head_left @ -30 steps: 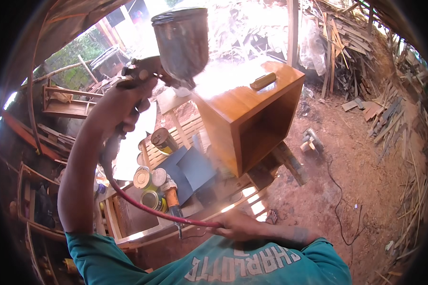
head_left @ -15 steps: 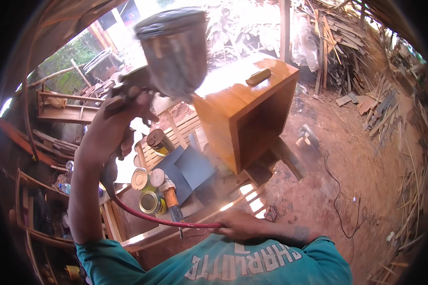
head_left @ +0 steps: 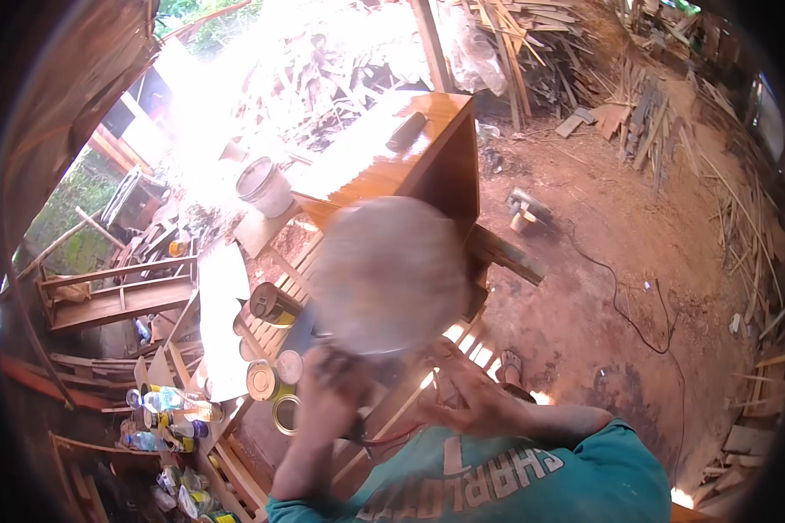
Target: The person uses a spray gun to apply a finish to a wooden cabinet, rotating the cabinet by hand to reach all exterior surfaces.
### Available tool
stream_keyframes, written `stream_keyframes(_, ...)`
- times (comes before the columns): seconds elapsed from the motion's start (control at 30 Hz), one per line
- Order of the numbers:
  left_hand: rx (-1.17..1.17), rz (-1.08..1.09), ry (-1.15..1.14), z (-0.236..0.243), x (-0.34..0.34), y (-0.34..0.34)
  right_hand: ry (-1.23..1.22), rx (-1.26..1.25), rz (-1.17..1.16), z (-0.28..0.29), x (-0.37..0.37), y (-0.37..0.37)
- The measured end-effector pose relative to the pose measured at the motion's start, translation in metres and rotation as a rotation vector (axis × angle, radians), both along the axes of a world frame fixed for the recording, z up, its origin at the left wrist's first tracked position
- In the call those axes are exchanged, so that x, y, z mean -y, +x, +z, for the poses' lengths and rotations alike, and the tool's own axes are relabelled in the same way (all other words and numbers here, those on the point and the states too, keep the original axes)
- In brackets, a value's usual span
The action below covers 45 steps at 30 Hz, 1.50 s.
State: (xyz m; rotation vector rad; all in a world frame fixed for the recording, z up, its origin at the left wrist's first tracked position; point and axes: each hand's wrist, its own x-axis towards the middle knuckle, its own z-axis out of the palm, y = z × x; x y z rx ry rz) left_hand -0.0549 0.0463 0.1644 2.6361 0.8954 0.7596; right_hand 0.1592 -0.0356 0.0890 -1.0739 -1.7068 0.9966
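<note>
My left hand [head_left: 331, 392], blurred, is closed around a spray gun. The gun's round, greyish cup [head_left: 388, 275] faces up close in front of me and hides most of the gun's body. To the right of the gun, my right hand [head_left: 471, 392] is raised with its fingers stretched apart, close to the lower edge of the cup. A red hose [head_left: 397, 438] runs below the gun toward my shirt. Beyond the cup stands a glossy orange-brown wooden box [head_left: 449, 131], with a dark block [head_left: 406, 132] lying on top.
Tins [head_left: 275, 305] and a white bucket [head_left: 266, 187] stand left of the box on a slatted bench. Bottles [head_left: 170, 401] crowd a shelf at the left. A cable [head_left: 615, 283] snakes across the earthen floor near a power tool [head_left: 529, 212]. Wood scraps [head_left: 567, 52] are heaped behind.
My left hand has brought the spray gun down and toward me, its cup now in front of the box. My right hand has let go of the hose and risen beside the gun.
</note>
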Motion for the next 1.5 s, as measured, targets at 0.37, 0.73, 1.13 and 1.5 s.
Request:
stream_keyframes(0.37, 0.913, -0.258, -0.923, -0.067, 0.045, 0.175, -0.265, -0.528, -0.316, 0.013, -0.009, 0.076)
stream_keyframes(0.73, 0.721, 0.300, -0.834, -0.094, 0.019, 0.184, -0.482, -0.393, 0.060, 0.041, -0.031, 0.221)
stream_keyframes(1.13, 0.055, 0.420, -0.835, -0.351, 0.141, 0.160, -0.124, -0.225, -0.137, 0.045, -0.108, 0.231)
stream_keyframes(1.5, 0.048, 1.075, -1.383, -0.439, 0.201, 0.013, -0.040, -0.119, -0.537, 0.035, -0.140, 0.268)
